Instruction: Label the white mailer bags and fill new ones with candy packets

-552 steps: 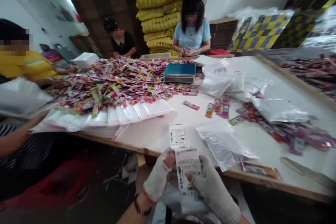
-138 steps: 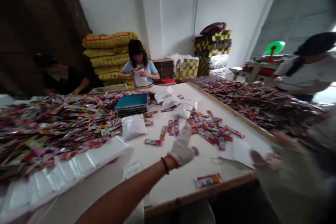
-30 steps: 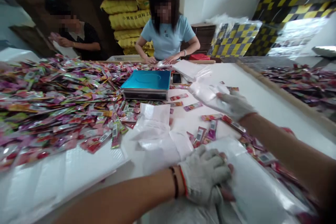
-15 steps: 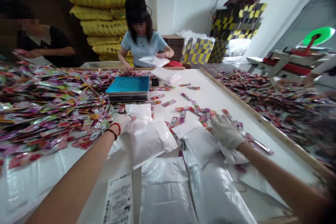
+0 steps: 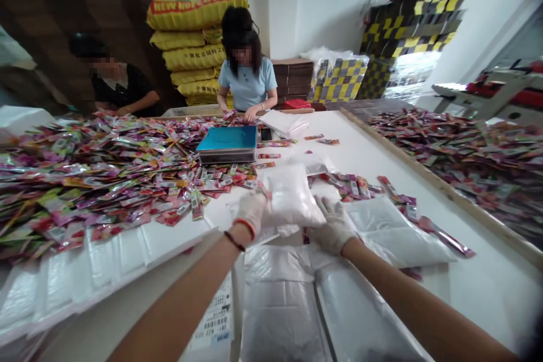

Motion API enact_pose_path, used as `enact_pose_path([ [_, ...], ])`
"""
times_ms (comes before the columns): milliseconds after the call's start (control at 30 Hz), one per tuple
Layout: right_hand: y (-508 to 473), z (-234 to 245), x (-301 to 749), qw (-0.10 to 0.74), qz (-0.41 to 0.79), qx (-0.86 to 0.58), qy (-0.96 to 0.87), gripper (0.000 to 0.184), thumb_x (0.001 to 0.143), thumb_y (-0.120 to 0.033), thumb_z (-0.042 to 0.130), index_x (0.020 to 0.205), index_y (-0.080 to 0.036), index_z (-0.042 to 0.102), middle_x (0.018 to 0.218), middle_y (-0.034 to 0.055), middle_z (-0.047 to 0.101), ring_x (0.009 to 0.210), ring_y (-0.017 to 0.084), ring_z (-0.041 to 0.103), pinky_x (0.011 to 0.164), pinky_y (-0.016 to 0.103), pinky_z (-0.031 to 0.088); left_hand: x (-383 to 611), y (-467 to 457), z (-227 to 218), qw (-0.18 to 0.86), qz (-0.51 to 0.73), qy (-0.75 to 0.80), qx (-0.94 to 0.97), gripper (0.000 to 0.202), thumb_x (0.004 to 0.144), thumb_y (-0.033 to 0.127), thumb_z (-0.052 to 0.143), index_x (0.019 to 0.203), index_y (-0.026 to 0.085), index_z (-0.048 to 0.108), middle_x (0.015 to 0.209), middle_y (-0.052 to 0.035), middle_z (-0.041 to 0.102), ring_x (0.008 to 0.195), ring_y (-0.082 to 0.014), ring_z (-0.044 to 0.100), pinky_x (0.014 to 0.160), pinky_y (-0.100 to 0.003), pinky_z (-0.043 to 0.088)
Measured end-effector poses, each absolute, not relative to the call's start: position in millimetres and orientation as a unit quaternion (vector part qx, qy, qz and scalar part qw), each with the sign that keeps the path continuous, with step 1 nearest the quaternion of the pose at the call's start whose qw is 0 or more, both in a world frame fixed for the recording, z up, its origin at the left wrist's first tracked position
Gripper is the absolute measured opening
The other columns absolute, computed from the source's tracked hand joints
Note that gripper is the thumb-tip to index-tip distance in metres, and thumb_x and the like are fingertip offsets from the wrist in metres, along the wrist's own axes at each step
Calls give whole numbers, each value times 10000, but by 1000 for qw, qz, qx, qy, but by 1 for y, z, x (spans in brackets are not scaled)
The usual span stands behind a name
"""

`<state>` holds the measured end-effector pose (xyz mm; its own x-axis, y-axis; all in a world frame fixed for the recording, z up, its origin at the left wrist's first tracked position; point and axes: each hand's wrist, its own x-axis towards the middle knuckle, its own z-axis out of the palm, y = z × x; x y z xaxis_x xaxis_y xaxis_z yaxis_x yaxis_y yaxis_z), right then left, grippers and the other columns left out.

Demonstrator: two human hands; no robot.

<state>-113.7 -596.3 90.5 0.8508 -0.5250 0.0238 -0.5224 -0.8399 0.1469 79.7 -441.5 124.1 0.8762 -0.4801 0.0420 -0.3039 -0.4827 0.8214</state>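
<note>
Viewing from the head camera: left hand (image 5: pixel 251 209), gloved with bare fingertips, sits at frame centre, fingers bent closed on the left edge of a plump white pouch (image 5: pixel 292 192). Slight blur on this hand. Right hand (image 5: pixel 333 229), also gloved, is at the pouch's lower right corner, fingers extended and loosely spread, gripping nothing visible; whether it touches the pouch, cannot tell.

Lower centre of frame: two silver-grey mailers (image 5: pixel 278 305) lie side by side, partly overlapping at the top. Right of centre: another filled mailer (image 5: pixel 394 229) rests among loose sachets. Printed labels (image 5: pixel 216 317) lie beyond the left forearm, partly covered by it. Lower left: row of overlapping white envelopes (image 5: pixel 114 271). Left side: large heap of colourful sachets (image 5: pixel 106 164), with a blue-topped box (image 5: pixel 229 141) at its right edge. Upper centre: co-worker in light blue (image 5: pixel 246 82), both hands low at the table's far edge.
</note>
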Motion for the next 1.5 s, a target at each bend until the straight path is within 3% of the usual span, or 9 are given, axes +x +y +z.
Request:
enact_pose_path([
  [133,-633,91,-122,59,-88,943,-317,685,846,-499,442,1454,-216,304,1521,163,230,1373,399,196,1026,636,194,50,-441,91,420,-152,-248,859,182,795,253,509,734,139,638,582,-5,587,513,-124,527,506,-223,412],
  [267,-668,116,-129,37,-64,959,-274,513,919,-383,329,1392,-199,405,1461,169,348,1329,354,310,984,595,319,62,-422,112,384,-40,-316,866,389,768,343,587,1102,146,615,956,-96,669,905,-237,612,810,-338,474],
  [367,-673,133,-101,55,16,960,-275,544,913,-336,328,1415,-128,350,1481,176,313,1334,328,309,1016,531,332,55,-438,125,256,161,-516,802,603,828,424,522,1377,197,419,1391,-138,464,1310,-317,360,1101,-521,212],
  [533,-698,132,-25,91,1,950,-298,693,835,-294,470,1472,-167,230,1543,148,170,1398,350,150,1081,565,199,37,-498,91,99,115,-633,759,646,883,567,345,1438,237,330,1508,-159,280,1395,-382,174,1052,-693,38],
  [700,-734,126,20,92,-70,948,-297,646,842,-259,504,1448,-226,284,1434,201,371,1286,342,392,994,528,340,39,-512,68,106,75,-613,779,693,885,599,278,1467,224,252,1540,-163,181,1412,-364,124,1071,-665,42],
  [967,-649,203,-12,106,-84,944,-302,420,932,-277,331,1287,-100,469,1040,219,646,961,320,630,776,473,468,64,-480,77,95,73,-551,826,636,862,583,363,1385,225,409,1445,-170,389,1335,-381,293,1029,-695,116],
  [1167,-598,126,-69,80,-33,981,-174,579,893,-473,378,1428,-255,344,1466,155,341,1302,354,341,1011,560,267,82,-466,81,97,34,-541,835,553,893,473,383,1377,208,419,1483,-134,341,1384,-324,231,1087,-626,110],
  [1400,-595,105,-60,109,-1,954,-278,563,932,-477,232,1430,-247,356,1501,152,278,1363,384,202,1032,657,73,51,-347,112,320,52,-415,850,411,899,318,426,1258,139,514,1333,-118,508,1261,-188,436,1071,-310,341],
  [1500,-575,95,-68,115,58,960,-251,592,920,-510,261,1461,-271,280,1534,134,204,1387,388,128,1041,650,66,15,-247,110,343,53,-305,887,356,906,375,419,1164,177,563,1200,-95,597,1123,-209,547,990,-327,417],
])
